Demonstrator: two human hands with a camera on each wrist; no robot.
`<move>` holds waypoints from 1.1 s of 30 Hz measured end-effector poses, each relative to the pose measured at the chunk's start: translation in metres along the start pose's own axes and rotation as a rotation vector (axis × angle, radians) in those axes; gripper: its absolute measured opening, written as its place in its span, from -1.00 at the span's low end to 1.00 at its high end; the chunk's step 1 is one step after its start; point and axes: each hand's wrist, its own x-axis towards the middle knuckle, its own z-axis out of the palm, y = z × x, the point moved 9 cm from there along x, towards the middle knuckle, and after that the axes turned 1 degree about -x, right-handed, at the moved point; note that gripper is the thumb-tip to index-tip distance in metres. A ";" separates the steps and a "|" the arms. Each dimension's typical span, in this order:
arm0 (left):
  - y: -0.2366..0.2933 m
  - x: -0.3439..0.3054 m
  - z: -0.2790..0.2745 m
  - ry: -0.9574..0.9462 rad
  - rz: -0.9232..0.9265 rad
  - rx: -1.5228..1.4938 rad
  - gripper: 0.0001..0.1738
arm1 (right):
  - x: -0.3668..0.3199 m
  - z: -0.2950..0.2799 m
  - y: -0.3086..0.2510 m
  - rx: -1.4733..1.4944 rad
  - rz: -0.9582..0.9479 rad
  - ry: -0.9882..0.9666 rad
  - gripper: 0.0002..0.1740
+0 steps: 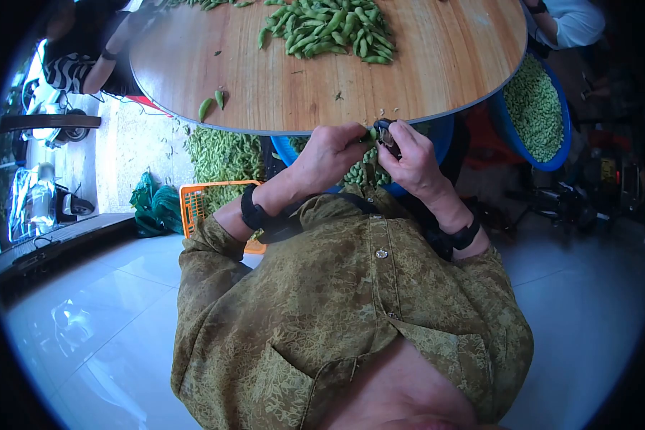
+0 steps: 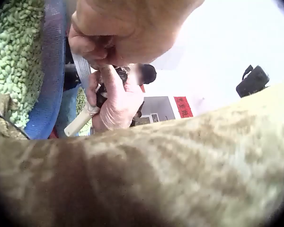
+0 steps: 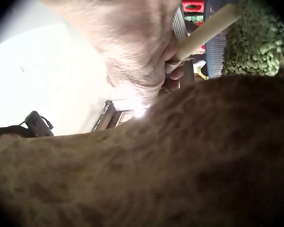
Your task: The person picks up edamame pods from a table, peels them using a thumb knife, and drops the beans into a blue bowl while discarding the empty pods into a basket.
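At the round table's near edge, my left hand (image 1: 330,154) pinches a green pod (image 1: 372,134) between thumb and fingers. Close beside it on the right, my right hand (image 1: 414,159) has curled fingers and a small dark object (image 1: 384,132) at its fingertips. In the right wrist view the right hand (image 3: 132,45) grips a pale rod-like handle (image 3: 208,30). The left wrist view shows the left hand (image 2: 128,28) above the right hand (image 2: 117,105), fingertips close together. Below both hands is a blue basin (image 1: 443,143) with green beans (image 1: 358,172).
Pods (image 1: 337,29) are heaped on the wooden table (image 1: 437,72), with two loose pods (image 1: 206,109) near its left edge. A blue basin of beans (image 1: 534,107) stands right. An orange basket (image 1: 190,208) and green bag (image 1: 154,204) sit left. People's arms show at both sides.
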 end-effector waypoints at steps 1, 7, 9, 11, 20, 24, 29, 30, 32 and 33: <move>0.006 0.001 0.000 -0.025 0.033 0.042 -0.85 | 0.001 0.000 0.000 0.003 -0.004 0.013 -0.76; 0.016 -0.004 0.000 0.031 0.118 0.109 -0.86 | -0.004 0.014 -0.001 -0.063 -0.049 -0.058 -0.72; 0.025 -0.008 0.000 0.042 0.187 0.233 -0.89 | -0.005 0.019 0.001 -0.024 -0.033 -0.066 -0.73; 0.034 -0.013 -0.007 0.080 0.188 0.187 -0.92 | -0.003 0.021 0.002 -0.023 -0.031 -0.042 -0.74; -0.016 -0.093 -0.100 -0.295 -0.175 1.031 -0.90 | -0.003 0.018 -0.015 -0.014 -0.277 -0.179 -0.74; 0.011 -0.040 -0.150 0.018 -0.024 1.037 -0.93 | 0.000 0.023 -0.017 -0.006 -0.299 -0.135 -0.71; 0.012 0.050 -0.201 0.604 0.058 0.953 -0.79 | -0.001 0.021 0.002 0.075 -0.041 -0.209 -0.81; 0.006 0.061 -0.207 0.609 0.062 0.951 -0.79 | -0.001 0.017 0.000 0.070 -0.045 -0.208 -0.81; -0.027 0.083 -0.211 0.438 -0.103 0.936 -0.73 | -0.003 0.010 0.014 0.218 0.171 -0.204 -0.80; -0.037 0.086 -0.214 0.434 -0.101 0.938 -0.73 | -0.002 0.007 0.014 0.219 0.173 -0.201 -0.80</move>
